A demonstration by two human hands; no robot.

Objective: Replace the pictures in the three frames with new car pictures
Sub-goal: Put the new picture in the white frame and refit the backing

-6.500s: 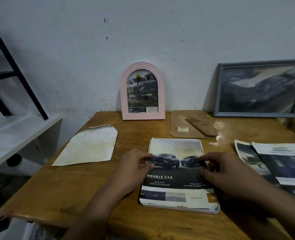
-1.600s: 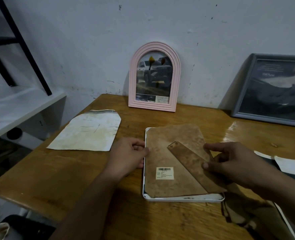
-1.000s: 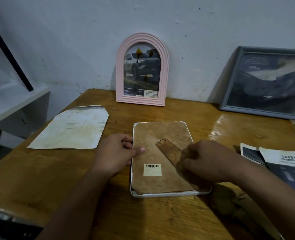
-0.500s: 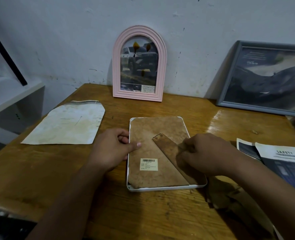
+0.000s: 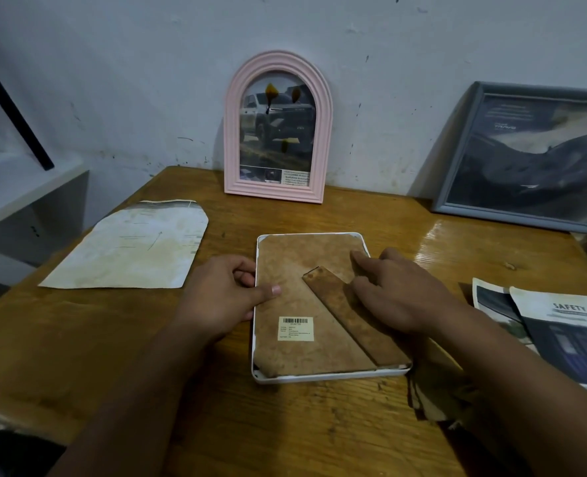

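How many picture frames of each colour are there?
Pink arched frame, standing against the wall: 1
Grey rectangular frame, leaning on the wall: 1
White rectangular frame, face down on the wooden table: 1
Total: 3

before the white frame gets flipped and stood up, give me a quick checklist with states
1. Backing board seated inside white frame: not ok, near left corner lifts.
2. Left hand steadying the frame edge: ok.
3. Right hand pressing the board flat: ok.
4. Stand flap lying flat: ok.
5. Retaining tabs closed: cannot tell.
6. Room at the wall between pink frame and grey frame: ok.
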